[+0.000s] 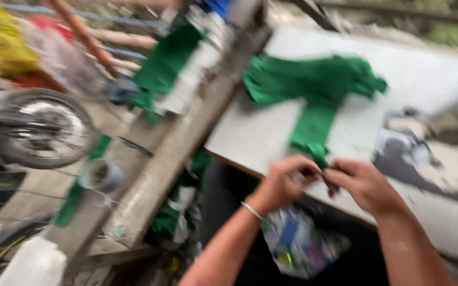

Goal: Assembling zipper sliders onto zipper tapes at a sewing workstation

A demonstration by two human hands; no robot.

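A green cloth piece [314,90] lies spread on a white worn table top [425,74], with a narrow strip running toward me. My left hand [284,182] and my right hand [364,182] meet at the near end of that strip, fingers pinched on it at the table's front edge. A thin metal bangle sits on my left wrist. The picture is blurred by motion, so the exact grip is unclear.
A slanted wooden post [186,132] runs left of the table. More green cloth [165,63] hangs beyond it. A motorcycle wheel [41,127] stands at left. A colourful plastic bag [298,243] lies below my hands, under the table edge.
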